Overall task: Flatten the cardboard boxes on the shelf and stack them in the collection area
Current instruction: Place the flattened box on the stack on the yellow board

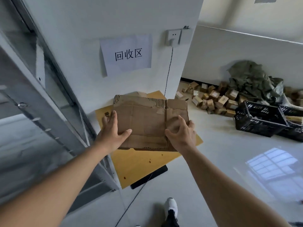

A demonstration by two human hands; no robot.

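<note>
Holding a flattened cardboard box [147,122] above the floor, both hands are engaged at its near edge. The left hand [113,130] grips the left side, thumb lying on the top face and fingers curled round the left edge. The right hand [182,131] grips the right side, thumb and forefinger on top, remaining fingers wrapped round the right edge. Each grip is clamped on the box; neither hand is free.

The box is brown, worn, with torn facing along its far edge exposing the corrugation. It is held roughly level, directly over a yellow board [144,163] lying on the floor; whether box and board touch cannot be determined. A second flat cardboard piece appears to lie under the box's far edge, though this is unclear.

Positions relative to the box: a white pillar stands just behind it, bearing a paper sign [126,53] printed with three characters. A wall socket [173,37] is mounted right of the sign, with a thin cable hanging down toward the board. A metal shelf frame [49,99] runs along the left. To the right, well apart, lie a heap of small cartons [213,99], green sheeting [252,81] and black plastic crates [260,118]. A white-and-black shoe [171,208] stands nearer the camera.
</note>
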